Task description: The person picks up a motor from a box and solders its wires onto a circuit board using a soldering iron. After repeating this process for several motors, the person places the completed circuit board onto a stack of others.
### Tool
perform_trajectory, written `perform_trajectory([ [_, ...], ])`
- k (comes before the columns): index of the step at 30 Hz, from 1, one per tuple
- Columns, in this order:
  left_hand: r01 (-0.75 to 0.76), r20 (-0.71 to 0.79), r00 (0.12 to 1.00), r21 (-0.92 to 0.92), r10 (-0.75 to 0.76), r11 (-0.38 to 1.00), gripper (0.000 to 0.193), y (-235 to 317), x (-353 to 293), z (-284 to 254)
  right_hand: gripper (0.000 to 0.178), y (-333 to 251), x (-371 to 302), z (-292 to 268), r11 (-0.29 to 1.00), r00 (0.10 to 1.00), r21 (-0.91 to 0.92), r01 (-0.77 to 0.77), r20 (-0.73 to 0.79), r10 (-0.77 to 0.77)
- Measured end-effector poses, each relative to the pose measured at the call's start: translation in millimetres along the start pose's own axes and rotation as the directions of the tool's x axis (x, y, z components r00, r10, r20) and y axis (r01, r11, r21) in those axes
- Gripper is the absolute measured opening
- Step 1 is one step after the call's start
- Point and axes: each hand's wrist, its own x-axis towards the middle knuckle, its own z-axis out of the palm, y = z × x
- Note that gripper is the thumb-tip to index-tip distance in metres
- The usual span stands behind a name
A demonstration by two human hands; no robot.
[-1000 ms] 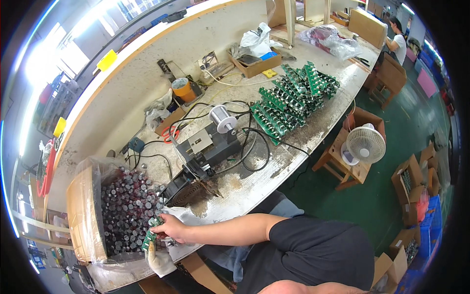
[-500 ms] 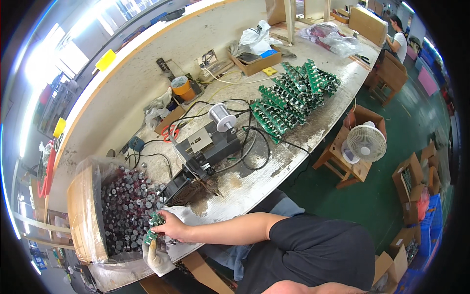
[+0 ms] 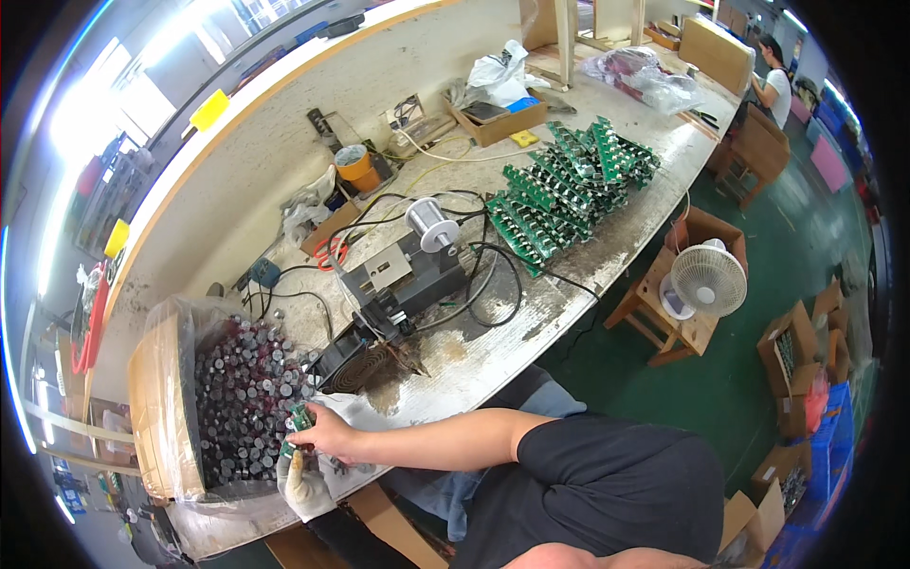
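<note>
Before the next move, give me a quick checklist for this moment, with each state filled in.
1. Green circuit board in hand: ok, held by the bare right hand.
2. Left hand gloved: ok, white glove on.
3. Left hand's grip: cannot tell; it is at the board's lower end, but the fingers show too small.
4. Right hand gloved: not ok, bare.
5. Small round parts near the hands: ok, heaped in the plastic-lined box beside them.
6. Hands clear of the dark machine with the spool: ok, both are apart from it.
</note>
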Motion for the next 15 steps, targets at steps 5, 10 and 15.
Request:
perform_trajectory([
  [5,0.219,0.053,0.976,-0.295,-0.213,0.930,0.027,-3.2,-1.5,-4.7,0.022,-0.7,5.2,-2.6,0.936,0.968,0.249,-0.250,0.064,0.242],
  [10,0.294,-0.010,0.947,-0.382,-0.321,0.876,0.027,-9.9,-3.7,-10.5,0.010,7.2,6.2,-9.9,0.900,0.943,0.279,-0.334,0.103,0.318],
  [15,0.269,0.082,0.963,-0.386,-0.258,0.883,0.026,-11.0,-5.2,-3.5,0.012,6.0,4.3,-16.9,0.856,0.909,0.308,-0.416,0.111,0.402],
])
